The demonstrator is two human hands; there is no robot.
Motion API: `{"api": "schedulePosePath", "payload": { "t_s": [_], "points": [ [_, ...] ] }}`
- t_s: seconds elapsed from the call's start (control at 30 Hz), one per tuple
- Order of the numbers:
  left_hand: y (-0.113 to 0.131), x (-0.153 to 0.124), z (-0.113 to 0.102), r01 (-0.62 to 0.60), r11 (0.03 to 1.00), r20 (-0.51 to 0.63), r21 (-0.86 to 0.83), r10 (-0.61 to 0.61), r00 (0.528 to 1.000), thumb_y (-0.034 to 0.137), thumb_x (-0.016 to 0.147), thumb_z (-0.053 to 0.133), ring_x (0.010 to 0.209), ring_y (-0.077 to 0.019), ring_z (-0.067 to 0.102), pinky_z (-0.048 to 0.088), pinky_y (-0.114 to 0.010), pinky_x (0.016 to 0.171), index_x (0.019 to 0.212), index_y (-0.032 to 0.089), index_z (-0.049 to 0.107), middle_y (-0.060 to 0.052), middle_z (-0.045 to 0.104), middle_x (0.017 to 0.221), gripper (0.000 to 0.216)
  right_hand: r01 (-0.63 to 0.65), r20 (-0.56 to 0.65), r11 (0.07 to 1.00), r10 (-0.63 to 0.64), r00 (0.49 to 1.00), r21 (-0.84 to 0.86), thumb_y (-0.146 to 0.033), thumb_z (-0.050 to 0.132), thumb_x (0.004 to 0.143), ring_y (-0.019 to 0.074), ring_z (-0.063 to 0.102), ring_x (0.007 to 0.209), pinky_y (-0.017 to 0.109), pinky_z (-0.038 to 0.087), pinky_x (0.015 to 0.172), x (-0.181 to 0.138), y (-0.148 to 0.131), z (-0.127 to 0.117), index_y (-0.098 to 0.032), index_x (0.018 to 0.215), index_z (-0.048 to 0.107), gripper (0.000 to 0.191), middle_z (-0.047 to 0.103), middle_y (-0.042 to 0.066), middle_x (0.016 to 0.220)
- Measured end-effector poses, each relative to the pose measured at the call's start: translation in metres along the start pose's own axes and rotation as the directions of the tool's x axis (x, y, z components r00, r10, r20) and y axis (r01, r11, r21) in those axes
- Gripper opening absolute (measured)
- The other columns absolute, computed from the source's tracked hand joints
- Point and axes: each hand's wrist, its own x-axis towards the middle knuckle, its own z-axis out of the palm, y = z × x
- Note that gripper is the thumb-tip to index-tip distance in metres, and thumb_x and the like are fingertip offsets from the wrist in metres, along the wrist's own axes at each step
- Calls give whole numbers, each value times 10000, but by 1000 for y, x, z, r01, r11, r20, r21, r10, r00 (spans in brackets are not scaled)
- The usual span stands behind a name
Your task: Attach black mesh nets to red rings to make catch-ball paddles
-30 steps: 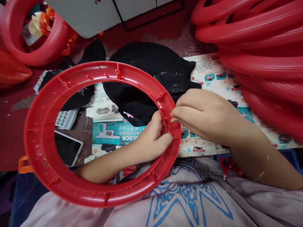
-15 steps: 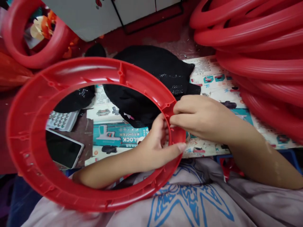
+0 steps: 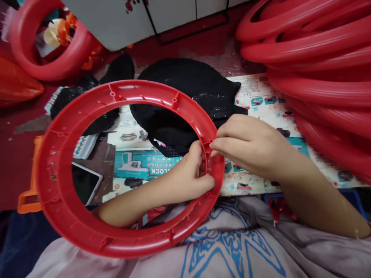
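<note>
A red plastic ring [image 3: 49, 166] is held tilted above my lap, its hollow ribbed inner side with small screw posts facing up. My left forearm passes through the ring's opening, and my left hand [image 3: 194, 173] is closed around the right part of the rim, thumb on top. My right hand [image 3: 249, 143] is pinched at the outer right edge, its fingertips touching the rim by a post. What those fingertips hold, if anything, is too small to make out. Behind the ring lies black sequined cloth [image 3: 185, 77] on a printed cardboard sheet [image 3: 133, 143].
Stacked red rings [image 3: 313, 81] rise at the right. Another red ring [image 3: 20, 46] stands at the upper left near orange pieces [image 3: 62, 33]. A phone [image 3: 84, 181] lies beside a calculator-like keypad [image 3: 84, 148], partly behind the ring. An orange frame [image 3: 29, 200] shows at the left.
The ring has turned in my left hand, and its far left side has swung inward to the right. An orange frame shows at its left now. My right hand stays pinched at the rim.
</note>
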Motion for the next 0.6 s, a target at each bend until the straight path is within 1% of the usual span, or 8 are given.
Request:
{"api": "schedulePosePath", "payload": {
  "t_s": [0.13,0.2,0.27,0.37,0.43,0.47,0.53,0.6],
  "points": [
    [3,-2,1,-24,999,92,43,20,996,138,757,561,743,-118,523,447,-241,596,1194,201,301,7,467,939,512,19,-11,992,-18,1000,128,-163,428,983,182,548,813,303,457,702,0,2,1,-122,851,689,296,655,66,863],
    [4,-3,2,-18,999,124,34,14,992,131,769,556,706,-101,513,426,-217,563,1158,205,303,17,470,909,471,21,5,991,-22,1000,129,-163,428,983,178,541,804,304,458,699,-1,3,2,-136,835,680,294,657,61,869],
    [6,-4,4,-19,1000,134,-23,22,991,133,791,548,719,-103,539,439,-214,570,1157,207,303,10,492,920,447,16,41,993,-21,999,116,-158,435,979,179,538,797,309,453,695,-1,5,3,-141,817,672,288,659,62,868],
    [9,-5,9,-44,990,89,-133,56,994,168,809,596,903,-152,599,515,-256,703,1223,206,303,-46,524,1068,509,23,50,994,-28,998,105,-148,444,975,179,540,787,316,444,683,-2,8,5,-132,798,671,289,661,70,848],
    [9,-3,13,-70,972,44,-226,82,996,206,816,631,1049,-181,588,527,-284,818,1253,211,307,-77,512,1184,544,42,45,993,-47,998,111,-157,455,975,175,539,768,312,434,659,-1,9,7,-136,782,676,294,660,63,820],
    [8,-1,14,-78,956,16,-284,86,996,221,833,619,1065,-175,585,524,-284,842,1249,215,313,-73,518,1190,517,49,46,992,-55,997,114,-165,463,974,174,538,757,310,430,646,-1,9,7,-141,769,676,297,657,56,804],
    [6,2,17,-93,913,-38,-398,85,996,217,875,554,979,-135,606,522,-259,807,1216,224,327,-36,554,1101,410,59,66,992,-67,996,115,-178,474,971,173,544,741,310,432,634,0,7,6,-152,745,673,302,657,49,789],
    [3,5,18,-104,891,-85,-443,73,994,170,856,529,841,-99,603,505,-221,722,1146,229,347,9,564,976,347,61,72,991,-70,995,118,-174,466,969,174,564,744,320,452,651,-1,4,2,-154,772,679,290,666,53,814]
  ]
}}
